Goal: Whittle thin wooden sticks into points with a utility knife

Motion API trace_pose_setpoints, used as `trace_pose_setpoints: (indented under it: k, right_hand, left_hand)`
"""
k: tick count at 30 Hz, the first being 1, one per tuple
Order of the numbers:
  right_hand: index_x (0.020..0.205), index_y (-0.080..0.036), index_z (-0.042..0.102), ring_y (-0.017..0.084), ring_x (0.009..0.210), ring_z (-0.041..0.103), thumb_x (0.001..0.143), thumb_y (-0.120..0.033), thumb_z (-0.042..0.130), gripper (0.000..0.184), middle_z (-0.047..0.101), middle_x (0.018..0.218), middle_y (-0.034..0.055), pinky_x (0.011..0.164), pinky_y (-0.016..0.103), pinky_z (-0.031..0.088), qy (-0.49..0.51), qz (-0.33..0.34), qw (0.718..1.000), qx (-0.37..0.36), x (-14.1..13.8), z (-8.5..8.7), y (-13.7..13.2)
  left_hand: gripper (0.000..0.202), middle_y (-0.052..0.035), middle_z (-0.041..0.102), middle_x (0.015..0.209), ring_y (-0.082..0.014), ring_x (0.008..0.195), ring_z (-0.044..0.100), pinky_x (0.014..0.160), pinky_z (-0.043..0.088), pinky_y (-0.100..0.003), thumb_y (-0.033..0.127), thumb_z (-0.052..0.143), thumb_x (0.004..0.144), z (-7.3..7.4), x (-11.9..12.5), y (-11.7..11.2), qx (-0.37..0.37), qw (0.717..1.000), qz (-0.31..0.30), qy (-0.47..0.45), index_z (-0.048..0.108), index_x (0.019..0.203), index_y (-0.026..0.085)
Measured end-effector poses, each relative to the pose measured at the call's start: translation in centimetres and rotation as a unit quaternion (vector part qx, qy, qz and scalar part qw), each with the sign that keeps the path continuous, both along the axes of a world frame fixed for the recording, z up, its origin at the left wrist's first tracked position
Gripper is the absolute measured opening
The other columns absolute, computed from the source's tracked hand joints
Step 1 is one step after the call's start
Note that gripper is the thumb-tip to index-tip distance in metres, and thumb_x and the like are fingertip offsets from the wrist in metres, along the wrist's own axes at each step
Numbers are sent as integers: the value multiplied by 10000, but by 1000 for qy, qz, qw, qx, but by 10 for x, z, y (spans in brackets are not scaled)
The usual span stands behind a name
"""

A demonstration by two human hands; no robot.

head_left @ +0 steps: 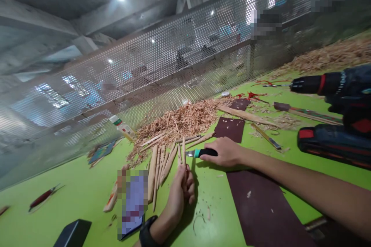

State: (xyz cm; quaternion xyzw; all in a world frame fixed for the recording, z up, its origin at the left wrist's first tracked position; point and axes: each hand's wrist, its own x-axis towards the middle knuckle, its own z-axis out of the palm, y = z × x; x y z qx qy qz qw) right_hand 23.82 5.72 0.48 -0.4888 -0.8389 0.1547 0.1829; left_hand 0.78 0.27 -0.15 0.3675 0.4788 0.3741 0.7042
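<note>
L hand (182,187) was closed round a wooden stick (183,149) near mid-surface (72,185), its tip held clear, prob. for blade access. R hand (224,153) gripped the knife (203,153) by its handle, blade twd the stick. Shavings (179,119) lay piled by the far edge.

We see left hand (181,191) gripping a wooden stick (183,150), right hand (224,152) on knife (201,153), green table (87,189).
</note>
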Motion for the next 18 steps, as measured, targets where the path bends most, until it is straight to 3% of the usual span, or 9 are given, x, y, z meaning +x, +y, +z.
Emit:
trace_pose_setpoints:
  k: [8,13,18]
  right_hand:
    - [971,-206,749,227,722,636,976,-712,463,581,769,867,100,591,304,257,-14,62,998,-7,-5,-2,-4]
    - [960,-206,743,214,682,600,982,-709,453,581,745,810,89,573,306,212,-8,46,999,3,-6,-6,-3]
    - [991,-219,762,211,696,611,985,-704,455,574,753,826,82,579,299,246,-5,42,999,0,-2,-4,-2]
  left_hand:
    - [705,115,265,567,-51,419,176,362,209,-184,856,693,701,-5,-1,1,13,999,-16,25,342,774,249]
    - [685,112,258,590,-56,436,189,370,198,-174,827,706,721,-7,-3,-1,33,998,-9,52,342,781,250]
    - [680,115,245,573,-53,427,178,360,194,-173,819,693,738,-6,-2,0,37,997,-13,59,318,756,252]
